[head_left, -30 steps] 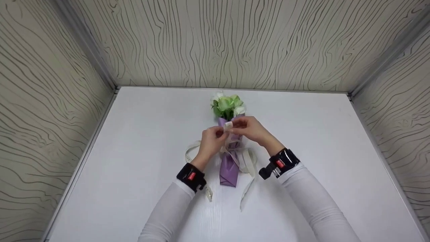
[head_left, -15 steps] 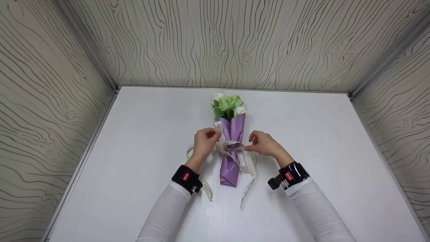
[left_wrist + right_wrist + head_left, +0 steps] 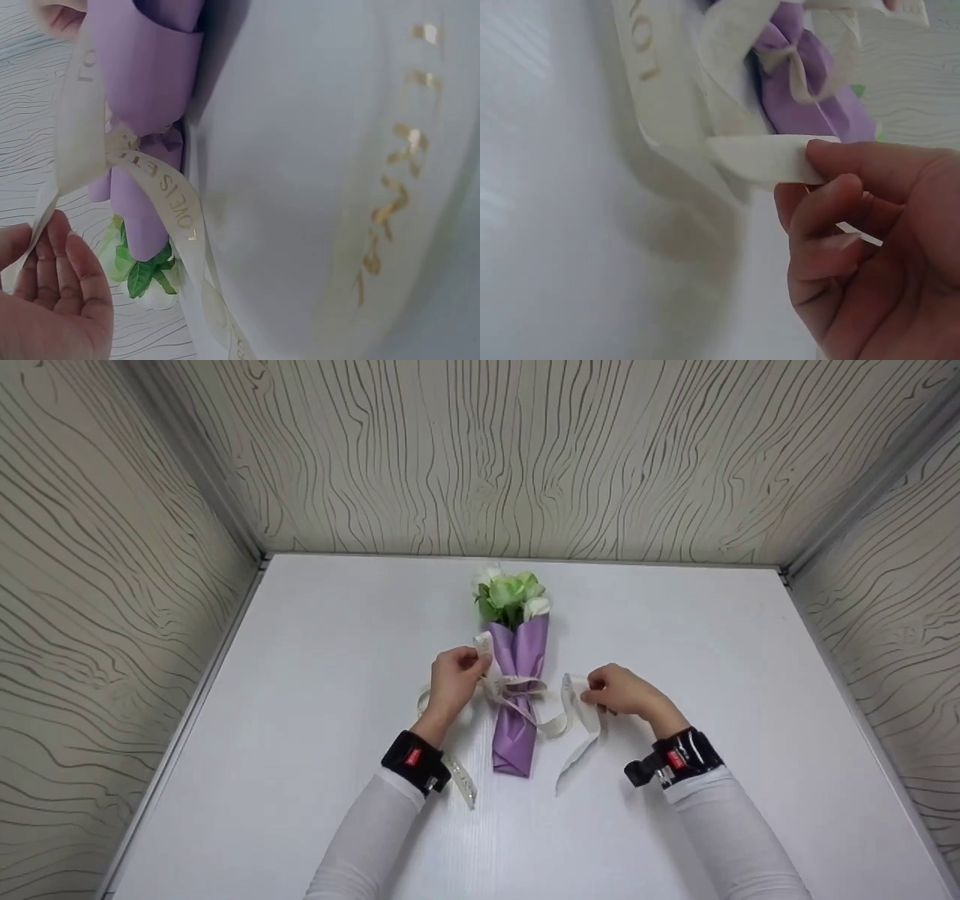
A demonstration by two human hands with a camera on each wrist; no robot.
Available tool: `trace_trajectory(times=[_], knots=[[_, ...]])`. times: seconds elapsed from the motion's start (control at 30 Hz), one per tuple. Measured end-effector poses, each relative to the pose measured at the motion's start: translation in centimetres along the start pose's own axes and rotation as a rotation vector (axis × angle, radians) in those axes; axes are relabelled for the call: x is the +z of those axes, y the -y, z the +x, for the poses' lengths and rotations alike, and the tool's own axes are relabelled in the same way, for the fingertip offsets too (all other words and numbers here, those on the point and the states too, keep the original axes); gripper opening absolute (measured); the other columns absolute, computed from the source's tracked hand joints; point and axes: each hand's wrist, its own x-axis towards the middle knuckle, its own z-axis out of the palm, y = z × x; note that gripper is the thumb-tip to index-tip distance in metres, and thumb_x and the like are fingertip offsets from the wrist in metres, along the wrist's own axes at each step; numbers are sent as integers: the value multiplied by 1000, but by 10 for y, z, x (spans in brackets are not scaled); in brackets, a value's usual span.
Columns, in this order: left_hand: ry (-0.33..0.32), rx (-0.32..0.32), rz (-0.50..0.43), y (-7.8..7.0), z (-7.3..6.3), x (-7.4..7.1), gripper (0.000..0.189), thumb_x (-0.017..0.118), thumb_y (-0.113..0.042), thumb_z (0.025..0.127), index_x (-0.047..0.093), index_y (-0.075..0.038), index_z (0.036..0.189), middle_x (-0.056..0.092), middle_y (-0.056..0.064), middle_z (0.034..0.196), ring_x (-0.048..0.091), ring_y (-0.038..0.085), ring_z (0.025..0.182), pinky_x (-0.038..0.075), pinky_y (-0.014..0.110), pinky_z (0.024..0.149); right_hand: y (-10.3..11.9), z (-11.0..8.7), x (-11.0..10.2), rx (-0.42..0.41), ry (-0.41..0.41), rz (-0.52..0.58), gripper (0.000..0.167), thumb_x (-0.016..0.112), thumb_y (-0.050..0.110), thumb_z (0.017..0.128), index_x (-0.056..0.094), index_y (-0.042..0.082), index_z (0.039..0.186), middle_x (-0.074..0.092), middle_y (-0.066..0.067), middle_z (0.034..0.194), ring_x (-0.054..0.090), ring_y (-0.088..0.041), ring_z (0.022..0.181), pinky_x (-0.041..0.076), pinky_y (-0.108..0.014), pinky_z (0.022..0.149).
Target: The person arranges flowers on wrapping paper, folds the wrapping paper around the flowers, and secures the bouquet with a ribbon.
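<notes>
A bouquet of white and pale green flowers (image 3: 510, 591) lies on the table in purple wrapping paper (image 3: 513, 746). Round its middle passes a cream ribbon (image 3: 525, 685) printed with gold letters, partly legible in the left wrist view. Left of the paper, my left hand (image 3: 452, 682) pinches one part of the ribbon between thumb and fingers, with a short piece standing above them. My right hand (image 3: 628, 694), apart from the bouquet on its right, pinches another stretch of ribbon (image 3: 765, 159); its tail hangs down toward the table. Whether the ribbon is knotted at the middle is hard to tell.
The white table (image 3: 337, 615) ends at a wood-grain patterned back wall (image 3: 480, 457), with similar walls at both sides. A loose ribbon tail (image 3: 460, 781) lies near my left wrist. Both wrists wear black camera straps (image 3: 686, 757).
My hands were together over the wrapping, then parted. The left moved slightly left and kept hold of ribbon; the right let go there, moved down and right, and drew another ribbon length outward.
</notes>
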Motion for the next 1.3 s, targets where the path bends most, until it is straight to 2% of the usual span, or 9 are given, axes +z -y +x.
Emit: trace_trajectory(times=[0.17, 0.27, 0.4, 0.63, 0.77, 0.9, 1.07, 1.2, 1.3], knots=[[-2, -1, 3, 3, 0, -3, 17, 66, -20, 79, 66, -3, 82, 60, 2, 67, 57, 13, 58, 49, 26, 54, -11, -10, -38, 72, -76, 92, 17, 55, 12, 87, 52, 0, 76, 59, -10, 66, 58, -21, 59, 49, -32, 54], [1, -3, -5, 3, -1, -4, 17, 66, -19, 80, 66, -3, 82, 61, 3, 67, 57, 14, 58, 48, 26, 54, -16, -15, -56, 119, -157, 130, 17, 52, 12, 89, 53, -5, 86, 61, -14, 75, 62, -26, 70, 51, -32, 62], [10, -6, -36, 4, -2, -5, 18, 65, -19, 81, 65, -1, 85, 61, 4, 68, 60, 19, 61, 49, 26, 55, -22, -21, -72, 172, -268, 100, 23, 50, 17, 90, 54, -5, 95, 61, -14, 82, 62, -25, 75, 50, -32, 67], [4, -22, -34, 6, -2, -4, 19, 66, -20, 80, 65, -2, 84, 61, 4, 69, 59, 18, 62, 49, 26, 56, -41, -26, -80, 214, -400, -17, 20, 51, 15, 85, 57, -4, 90, 62, -12, 77, 60, -17, 66, 44, -27, 58], [5, -28, -26, 7, -1, -4, 20, 66, -21, 80, 65, -2, 86, 62, 4, 71, 59, 15, 63, 49, 26, 57, -55, -28, -79, 245, -403, -90, 17, 53, 12, 82, 58, -4, 85, 62, -10, 70, 56, -17, 61, 41, -27, 54], [17, -27, -24, 6, -1, -5, 20, 65, -21, 81, 65, -2, 87, 63, 4, 72, 59, 14, 63, 49, 26, 58, -65, -31, -77, 298, -334, -153, 16, 57, 10, 79, 60, -5, 82, 61, -7, 65, 53, -19, 59, 40, -28, 52], [19, -31, -30, 4, -1, -6, 20, 65, -21, 80, 65, -2, 87, 63, 4, 72, 60, 14, 64, 49, 26, 57, -65, -32, -76, 323, -253, -191, 20, 61, 6, 72, 60, -8, 86, 59, -14, 73, 52, -24, 65, 42, -30, 54], [22, -32, -36, 3, -1, -6, 20, 65, -20, 80, 65, -2, 88, 63, 4, 72, 60, 15, 64, 49, 26, 57, -57, -32, -73, 302, -246, -232, 32, 59, 3, 69, 57, -10, 99, 57, -24, 89, 52, -32, 75, 45, -38, 61], [19, -19, -24, 3, -1, -6, 19, 65, -20, 80, 65, -2, 86, 63, 4, 70, 59, 15, 63, 49, 26, 56, -45, -27, -63, 210, -275, -233, 34, 60, 5, 74, 55, -9, 105, 55, -25, 96, 52, -35, 84, 44, -44, 70]])
